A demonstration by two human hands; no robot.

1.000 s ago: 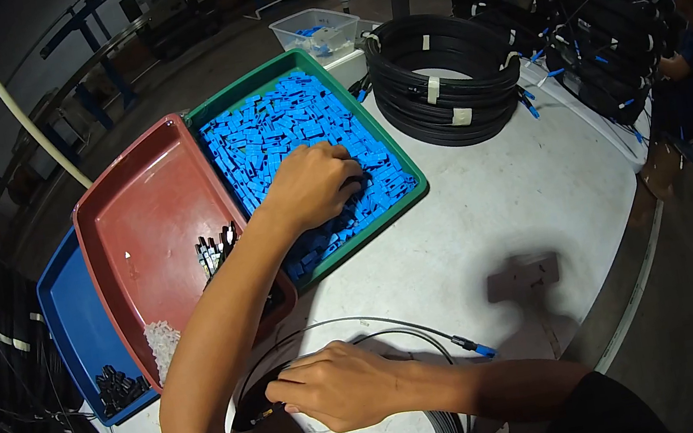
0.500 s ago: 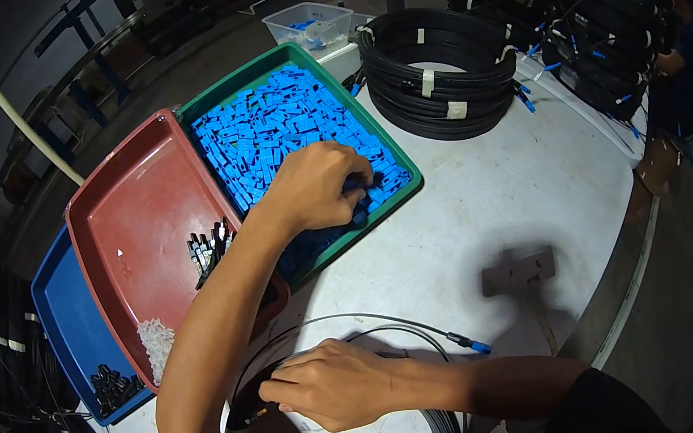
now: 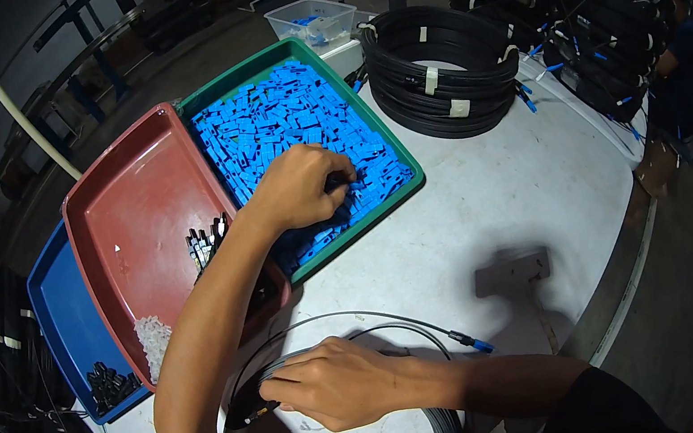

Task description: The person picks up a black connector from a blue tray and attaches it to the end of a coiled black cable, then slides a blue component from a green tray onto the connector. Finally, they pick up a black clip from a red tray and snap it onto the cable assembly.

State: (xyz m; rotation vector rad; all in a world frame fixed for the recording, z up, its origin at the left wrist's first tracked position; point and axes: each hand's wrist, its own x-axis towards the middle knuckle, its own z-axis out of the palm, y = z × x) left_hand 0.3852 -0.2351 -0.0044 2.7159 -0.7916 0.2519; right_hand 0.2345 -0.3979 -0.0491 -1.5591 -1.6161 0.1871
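My left hand (image 3: pixel 303 187) is in the green tray (image 3: pixel 359 240), over a heap of small blue plastic connector housings (image 3: pixel 269 129). Its fingers are curled down among the housings, and whatever sits between the fingertips is hidden. Below it, my right hand (image 3: pixel 333 386) is closed round a black cable (image 3: pixel 252 393) over a coil on the white table. A cable end with a small yellowish tip (image 3: pixel 260 411) sticks out to the left of its fingers. Another end of cable, fitted with a blue connector (image 3: pixel 475 343), lies to the right.
Left of the green tray, a red tray (image 3: pixel 134 191) holds black parts (image 3: pixel 204 243) and small whitish pieces (image 3: pixel 153 342). A blue tray (image 3: pixel 66 306) with black parts lies beyond. A big black cable coil (image 3: pixel 442 74) and a clear plastic box (image 3: pixel 311 22) stand at the back.
My left hand has shifted slightly left within the heap, its fingers still curled. My right hand keeps its hold on the cable almost unmoved.
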